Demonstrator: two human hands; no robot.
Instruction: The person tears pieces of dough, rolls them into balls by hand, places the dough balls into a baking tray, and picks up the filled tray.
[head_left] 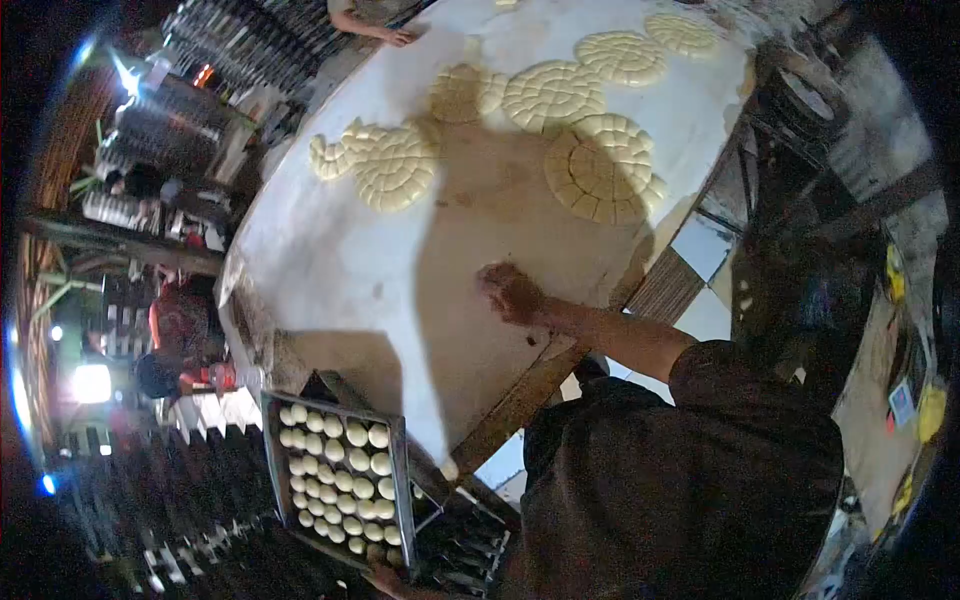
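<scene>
A metal tray [399, 470] holding rows of round, pale dough balls [330, 445] is tilted beside the table at lower left. My left hand [383, 572] grips the tray's lower edge; part of that hand is cut off by the frame. Over the bare near part of the floured table [470, 225] is my right hand [512, 293], its fingers curled in. The hand is slightly blurred, and whatever it may hold is hidden. Farther up the table, a flat round of cut dough [598, 170] lies closest to it.
More cut dough rounds [555, 95] spread across the far table, with another group [385, 165] at left. Another person's hand [400, 38] rests at the far edge. Stacked dark racks [180, 500] stand at lower left, and a person [185, 320] is beyond the table.
</scene>
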